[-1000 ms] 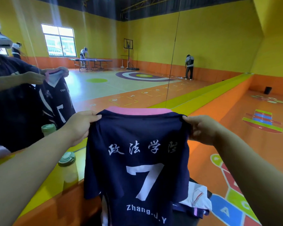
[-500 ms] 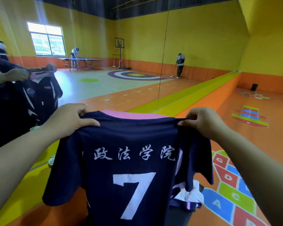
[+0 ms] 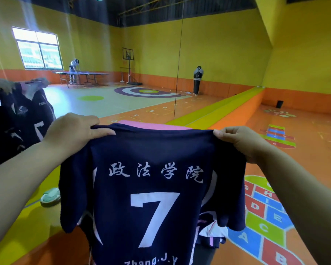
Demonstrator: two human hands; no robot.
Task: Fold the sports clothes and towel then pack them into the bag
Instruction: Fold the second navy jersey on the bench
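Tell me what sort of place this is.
Probably an indoor sports hall: a basketball hoop at the far wall, a table tennis table near the window, and hopscotch grids painted on the floor.

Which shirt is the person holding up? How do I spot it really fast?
Find the long yellow ledge crossing the orange gym; just in front, the left hand and right hand grip a navy jersey by its shoulders. Unlike the mirrored jersey at far left and the white-and-pink clothes bunched below, it shows a row of white characters above a big white 7.
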